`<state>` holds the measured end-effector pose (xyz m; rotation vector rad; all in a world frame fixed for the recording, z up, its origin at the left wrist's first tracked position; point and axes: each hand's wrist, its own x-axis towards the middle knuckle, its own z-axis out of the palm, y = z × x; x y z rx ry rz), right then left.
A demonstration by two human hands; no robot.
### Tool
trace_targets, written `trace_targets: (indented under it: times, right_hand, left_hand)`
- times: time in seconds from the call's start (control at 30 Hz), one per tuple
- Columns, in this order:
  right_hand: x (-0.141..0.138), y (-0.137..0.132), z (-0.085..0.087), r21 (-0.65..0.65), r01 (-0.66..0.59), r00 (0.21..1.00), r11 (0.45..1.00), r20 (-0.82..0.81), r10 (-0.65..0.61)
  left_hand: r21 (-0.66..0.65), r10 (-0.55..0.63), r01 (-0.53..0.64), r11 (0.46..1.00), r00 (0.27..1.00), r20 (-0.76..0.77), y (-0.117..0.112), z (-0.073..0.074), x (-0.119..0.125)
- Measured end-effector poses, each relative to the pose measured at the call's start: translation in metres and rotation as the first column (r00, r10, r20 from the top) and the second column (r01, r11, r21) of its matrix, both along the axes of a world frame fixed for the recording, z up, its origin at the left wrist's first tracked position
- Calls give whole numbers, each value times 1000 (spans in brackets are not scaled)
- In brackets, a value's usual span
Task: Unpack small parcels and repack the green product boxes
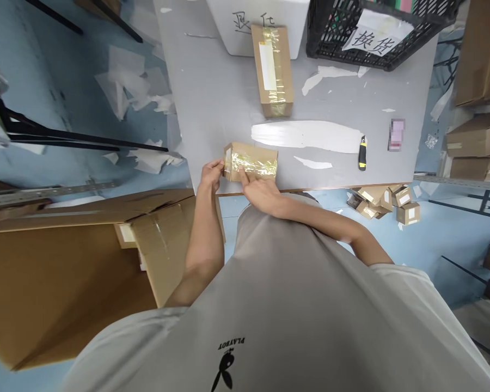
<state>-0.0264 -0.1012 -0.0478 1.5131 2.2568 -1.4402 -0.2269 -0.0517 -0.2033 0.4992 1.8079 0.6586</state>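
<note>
The small box (251, 155) lies at the near edge of the counter (210, 98), towards its near left corner. The left hand (213, 173) pinches the box's left end, while the right hand (260, 191) rests a finger on the tape (261, 165), the curl of its other fingers unclear. The step appears to be feeling over the tape; the next move calls for a steady left grip.
</note>
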Motion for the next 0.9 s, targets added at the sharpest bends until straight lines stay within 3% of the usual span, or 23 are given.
trace_targets:
  times: [0.1, 0.17, 0.27, 0.33, 0.43, 0.57, 0.63, 0.7, 0.9]
  right_hand:
    - [19, 0, 4, 61, 80, 991, 995, 99, -85]
    - [43, -6, 6, 130, 192, 977, 973, 68, -202]
    - [85, -16, -1, 209, 417, 901, 885, 34, -432]
    - [113, -20, -14, 161, 565, 815, 810, 49, -578]
    - [146, -21, -36, 46, 726, 683, 686, 72, -727]
    - [171, -19, -57, -49, 827, 553, 559, -103, -827]
    - [177, -20, -63, -49, 840, 523, 541, -198, -829]
    - [179, -24, -67, -15, 838, 528, 545, -230, -818]
    - [168, -51, -86, 12, 831, 554, 556, -100, -826]
  left_hand:
    - [20, -63, 61, 998, 995, 78, 8, 2, -7]
    - [9, -107, 106, 994, 981, 163, 11, 3, -15]
    - [-1, -200, 209, 978, 937, 286, 12, 4, -23]
    - [38, -297, 303, 952, 893, 339, 13, 7, -19]
    - [165, -488, 460, 873, 804, 341, 14, 16, 3]
    - [286, -671, 617, 733, 724, 160, 8, 32, 29]
    - [291, -687, 643, 709, 722, 79, 0, 36, 30]
    - [275, -676, 639, 718, 735, 57, -10, 35, 26]
    - [189, -673, 649, 737, 730, 119, -35, 19, 11]
